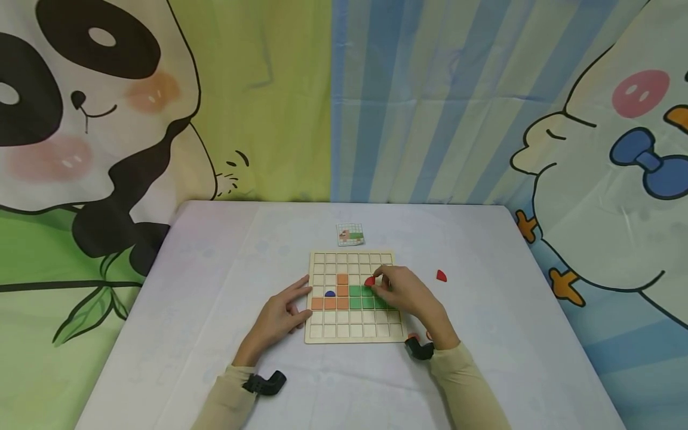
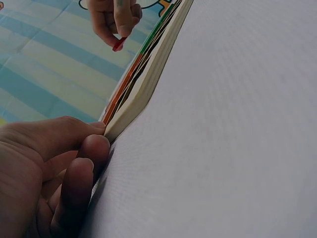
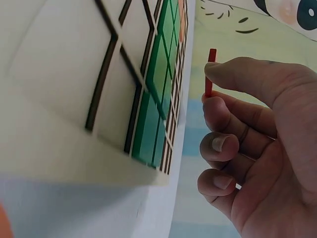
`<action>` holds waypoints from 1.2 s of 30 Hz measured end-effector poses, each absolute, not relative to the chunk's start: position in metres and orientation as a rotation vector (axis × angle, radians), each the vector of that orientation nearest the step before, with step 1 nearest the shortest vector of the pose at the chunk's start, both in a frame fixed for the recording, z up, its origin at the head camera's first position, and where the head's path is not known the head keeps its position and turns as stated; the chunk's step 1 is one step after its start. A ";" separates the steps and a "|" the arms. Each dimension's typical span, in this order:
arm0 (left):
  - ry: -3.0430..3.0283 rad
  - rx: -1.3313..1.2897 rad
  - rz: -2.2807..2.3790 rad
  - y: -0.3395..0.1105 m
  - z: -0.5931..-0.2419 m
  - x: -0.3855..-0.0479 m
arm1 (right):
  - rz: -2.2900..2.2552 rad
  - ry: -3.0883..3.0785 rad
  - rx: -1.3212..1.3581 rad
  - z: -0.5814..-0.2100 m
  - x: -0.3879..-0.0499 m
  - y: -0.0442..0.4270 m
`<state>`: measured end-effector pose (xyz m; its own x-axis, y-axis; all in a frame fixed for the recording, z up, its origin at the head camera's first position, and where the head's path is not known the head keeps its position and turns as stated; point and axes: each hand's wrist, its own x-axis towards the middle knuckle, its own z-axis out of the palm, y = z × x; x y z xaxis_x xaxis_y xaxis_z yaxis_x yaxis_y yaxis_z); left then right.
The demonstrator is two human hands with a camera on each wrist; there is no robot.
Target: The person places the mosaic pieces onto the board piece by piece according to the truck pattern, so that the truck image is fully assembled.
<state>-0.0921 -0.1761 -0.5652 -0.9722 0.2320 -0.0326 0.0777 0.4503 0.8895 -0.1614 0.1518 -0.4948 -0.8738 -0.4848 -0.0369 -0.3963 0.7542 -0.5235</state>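
Note:
A pale wooden grid board (image 1: pixel 325 331) lies on the table, with orange squares (image 1: pixel 342 279), green squares (image 1: pixel 355 303) and a blue half-round piece (image 1: pixel 330 294) in its cells. Above the board, my right hand (image 1: pixel 400 291) pinches a small red piece (image 1: pixel 369 280) between thumb and fingertips. In the right wrist view this red piece (image 3: pixel 211 72) is thin and flat, held edge-on and apart from the board. My left hand (image 1: pixel 279 313) rests at the board's left edge, thumb and index finger spread, their tips touching it. The left wrist view shows fingertips against the board's side (image 2: pixel 133 111).
A small picture card (image 1: pixel 350 235) with a coloured grid lies behind the board. Another red piece (image 1: pixel 441 276) lies to the board's right. Orange-red pieces (image 1: pixel 413 336) sit partly hidden by the right wrist. A patterned curtain (image 1: pixel 419 101) hangs behind the white table (image 1: pixel 236 239).

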 end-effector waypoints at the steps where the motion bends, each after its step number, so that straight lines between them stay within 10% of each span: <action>1: 2.543 0.274 1.551 -0.176 -0.565 -0.092 | -0.768 2.779 -0.711 -0.495 -0.161 0.150; 36: 2.533 0.276 1.544 -0.176 -0.562 -0.092 | -0.689 2.765 -0.856 -0.503 -0.173 0.083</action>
<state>-0.0921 -0.1763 -0.5621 -0.9698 0.2402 -0.0422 0.0726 0.4496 0.8903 -0.1734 0.0829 -0.5026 -0.8219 -0.5693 -0.0214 -0.4926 0.7290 -0.4752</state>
